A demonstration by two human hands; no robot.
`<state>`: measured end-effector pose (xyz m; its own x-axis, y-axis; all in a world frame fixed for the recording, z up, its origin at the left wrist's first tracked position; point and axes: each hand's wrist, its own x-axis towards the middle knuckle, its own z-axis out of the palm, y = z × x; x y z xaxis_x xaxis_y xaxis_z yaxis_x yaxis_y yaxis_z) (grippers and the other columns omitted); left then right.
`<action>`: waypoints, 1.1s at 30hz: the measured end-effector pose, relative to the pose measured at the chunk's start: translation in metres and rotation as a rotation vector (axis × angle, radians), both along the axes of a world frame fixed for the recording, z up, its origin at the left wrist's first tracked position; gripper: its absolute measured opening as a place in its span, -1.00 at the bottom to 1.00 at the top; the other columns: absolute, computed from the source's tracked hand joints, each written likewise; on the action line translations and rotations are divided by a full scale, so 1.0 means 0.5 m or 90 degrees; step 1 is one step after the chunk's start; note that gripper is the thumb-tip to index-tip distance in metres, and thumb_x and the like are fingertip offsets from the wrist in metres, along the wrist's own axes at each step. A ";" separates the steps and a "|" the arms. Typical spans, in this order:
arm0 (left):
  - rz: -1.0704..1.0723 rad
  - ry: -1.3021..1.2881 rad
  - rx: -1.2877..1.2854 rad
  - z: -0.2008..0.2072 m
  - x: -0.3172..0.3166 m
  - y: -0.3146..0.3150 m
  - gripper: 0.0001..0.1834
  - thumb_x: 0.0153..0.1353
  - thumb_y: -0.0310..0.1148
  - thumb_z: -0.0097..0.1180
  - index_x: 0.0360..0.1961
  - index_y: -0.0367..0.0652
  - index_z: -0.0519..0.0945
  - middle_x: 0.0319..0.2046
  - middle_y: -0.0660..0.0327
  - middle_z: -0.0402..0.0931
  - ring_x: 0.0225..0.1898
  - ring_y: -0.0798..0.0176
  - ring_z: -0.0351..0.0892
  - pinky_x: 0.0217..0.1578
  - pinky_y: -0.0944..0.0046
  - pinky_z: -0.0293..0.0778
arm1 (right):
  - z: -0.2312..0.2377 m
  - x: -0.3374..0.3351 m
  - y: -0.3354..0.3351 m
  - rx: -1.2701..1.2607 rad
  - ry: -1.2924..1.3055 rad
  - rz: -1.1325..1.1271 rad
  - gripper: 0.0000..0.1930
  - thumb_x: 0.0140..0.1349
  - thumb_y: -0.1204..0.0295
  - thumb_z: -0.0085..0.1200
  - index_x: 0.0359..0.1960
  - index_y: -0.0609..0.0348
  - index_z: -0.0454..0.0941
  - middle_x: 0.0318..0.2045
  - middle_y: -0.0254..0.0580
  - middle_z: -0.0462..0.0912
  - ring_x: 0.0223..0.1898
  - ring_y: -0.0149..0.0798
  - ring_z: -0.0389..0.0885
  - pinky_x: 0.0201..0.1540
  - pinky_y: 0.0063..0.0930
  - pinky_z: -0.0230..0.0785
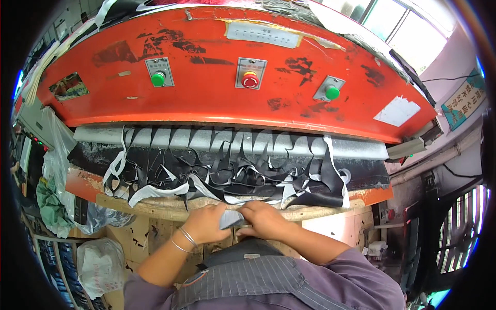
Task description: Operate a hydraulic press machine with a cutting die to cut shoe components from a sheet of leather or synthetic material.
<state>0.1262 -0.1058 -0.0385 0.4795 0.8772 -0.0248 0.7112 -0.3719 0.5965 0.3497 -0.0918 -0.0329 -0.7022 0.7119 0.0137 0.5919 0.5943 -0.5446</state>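
Both of my hands meet close to my body, just in front of the machine's wooden front edge [232,206]. Between them is a grey bundle [231,219] that looks like a stack of thin cut pieces. My left hand [205,223], with bracelets at the wrist, closes on its left side. From the right, my right hand [265,219] grips it with curled fingers. Beyond the hands, a tangled web of black and white scrap material [227,173], full of cut-out holes, is spread over the dark machine bed [364,175].
An orange press body [206,103] rises across the far side, bearing a red button [250,79] and two green buttons [158,79]. A pale roller-like bar [356,147] runs below it. White plastic bags [101,263] stand at left; a barred window [457,230] is at right.
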 end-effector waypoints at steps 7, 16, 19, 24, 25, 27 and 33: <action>0.137 0.004 0.105 -0.007 0.022 0.020 -0.51 -0.19 -0.16 0.24 -0.25 -0.22 0.42 -0.45 -0.07 0.52 -0.40 -0.20 0.53 -0.39 -0.09 0.45 | -0.061 -0.062 0.017 0.123 -0.026 -0.138 -0.66 -0.15 0.38 0.25 -0.28 0.20 0.55 -0.33 -0.10 0.56 -0.21 -0.06 0.58 -0.23 -0.24 0.49; 0.011 0.072 -0.200 0.089 -0.044 0.067 -0.53 -0.11 -0.10 0.21 -0.26 -0.19 0.42 -0.55 -0.05 0.54 -0.45 -0.20 0.58 -0.39 -0.09 0.46 | 0.069 -0.059 0.114 -0.223 -0.089 0.006 -0.53 0.02 0.08 0.22 -0.14 0.18 0.60 -0.25 0.00 0.66 -0.23 0.05 0.65 -0.21 -0.14 0.50; 0.114 -0.072 -0.062 0.082 -0.043 0.158 -0.53 -0.11 -0.18 0.25 -0.23 -0.18 0.38 -0.46 -0.05 0.55 -0.40 -0.21 0.57 -0.36 -0.08 0.47 | 0.079 -0.092 0.263 -0.035 0.096 -0.287 -0.45 0.14 -0.02 0.15 -0.01 0.17 0.51 -0.19 0.08 0.63 -0.17 0.13 0.62 -0.14 -0.13 0.48; 0.066 0.036 0.249 -0.021 -0.012 0.266 -0.40 -0.19 -0.27 0.30 -0.11 -0.32 0.38 0.06 -0.18 0.43 0.12 -0.17 0.40 0.07 -0.04 0.35 | 0.014 -0.183 0.438 -0.106 -0.045 -0.456 -0.29 0.02 -0.06 0.22 0.09 0.16 0.31 0.02 0.27 0.40 -0.06 0.28 0.54 -0.04 -0.05 0.44; 0.031 0.070 0.231 -0.040 -0.010 0.270 -0.35 -0.19 -0.27 0.29 -0.05 -0.35 0.38 0.12 -0.18 0.38 0.19 -0.16 0.35 0.14 -0.04 0.27 | 0.013 -0.171 0.453 -0.110 -0.052 -0.461 -0.29 0.02 -0.06 0.22 0.09 0.16 0.31 0.02 0.27 0.40 -0.06 0.28 0.54 -0.04 -0.05 0.44; 0.008 0.111 0.205 -0.042 -0.019 0.269 -0.29 -0.19 -0.26 0.29 0.01 -0.39 0.37 0.19 -0.18 0.34 0.25 -0.14 0.30 0.22 -0.04 0.20 | 0.013 -0.145 0.468 -0.146 -0.015 -0.480 -0.30 -0.08 0.02 0.27 0.04 0.17 0.33 0.03 0.25 0.39 -0.01 0.25 0.52 0.00 -0.09 0.42; 0.082 -0.009 -0.207 0.102 0.021 0.349 -0.37 -0.09 -0.21 0.20 0.03 -0.29 0.41 -0.08 -0.16 0.53 0.03 -0.17 0.48 0.04 0.05 0.38 | 0.059 0.004 0.469 -0.098 -0.059 -0.529 -0.37 -0.04 0.05 0.23 0.01 0.19 0.40 0.03 0.19 0.40 -0.03 0.15 0.52 -0.01 -0.14 0.41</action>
